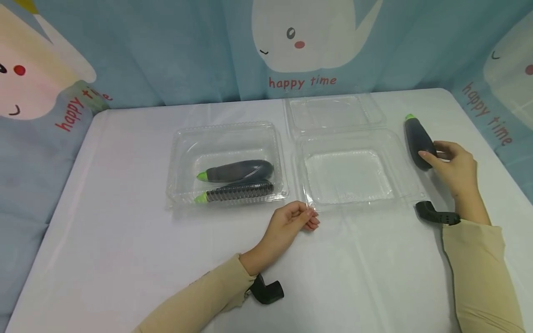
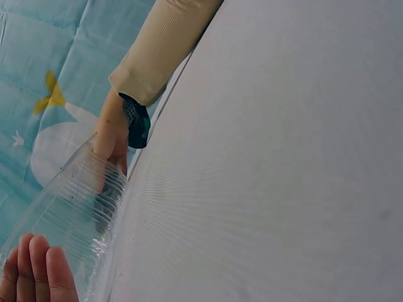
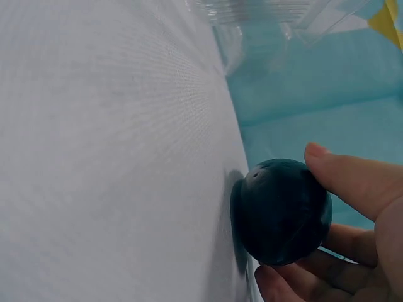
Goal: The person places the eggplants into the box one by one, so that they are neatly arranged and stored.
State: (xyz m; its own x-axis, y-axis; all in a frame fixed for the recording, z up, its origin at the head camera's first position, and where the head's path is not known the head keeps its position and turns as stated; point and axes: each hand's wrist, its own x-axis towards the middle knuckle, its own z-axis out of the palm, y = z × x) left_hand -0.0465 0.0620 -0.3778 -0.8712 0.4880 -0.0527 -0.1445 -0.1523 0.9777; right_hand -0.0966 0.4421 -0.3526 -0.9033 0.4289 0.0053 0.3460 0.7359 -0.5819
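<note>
At the right of the table lies a dark toy eggplant (image 1: 418,141) with a green tip. My right hand (image 1: 455,166) grips its thick end, thumb on one side and fingers on the other. The right wrist view shows the rounded end of this eggplant (image 3: 283,211) close to the white cloth. My left hand (image 1: 291,219) pinches the front left corner of an open clear plastic box (image 1: 345,203), its lid folded back. In the left wrist view, the left hand's fingertips (image 2: 39,264) lie against the box's clear ridged wall (image 2: 75,195).
Left of the open box stands a second clear plastic box (image 1: 225,132), its lid apparently down. Inside it lie two dark eggplants, an upper one (image 1: 241,171) and a lower one (image 1: 241,191). A blue curtain (image 1: 187,55) hangs behind the white table (image 1: 125,259).
</note>
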